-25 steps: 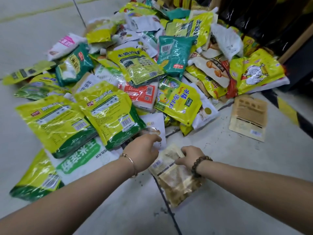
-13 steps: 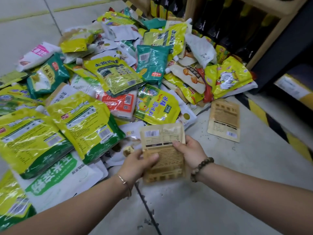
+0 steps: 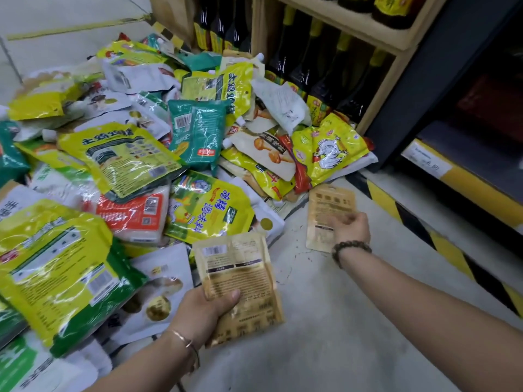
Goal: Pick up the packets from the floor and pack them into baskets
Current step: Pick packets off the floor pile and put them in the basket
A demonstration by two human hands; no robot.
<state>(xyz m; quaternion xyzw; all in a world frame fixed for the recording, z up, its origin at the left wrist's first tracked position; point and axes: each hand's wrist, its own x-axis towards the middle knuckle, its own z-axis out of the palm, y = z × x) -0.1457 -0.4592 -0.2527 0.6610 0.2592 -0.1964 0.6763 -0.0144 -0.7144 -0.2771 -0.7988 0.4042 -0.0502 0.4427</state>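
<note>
Over the grey floor (image 3: 339,321), at the near edge of the packet heap (image 3: 127,165), my left hand (image 3: 203,312) has its grip clamped on a tan packet (image 3: 240,267), thumb across its face. Further right, near the striped strip (image 3: 441,241), my right hand (image 3: 352,226) curls over a second tan packet (image 3: 328,205) lying flat; whether that grip has closed, I cannot tell.
</note>
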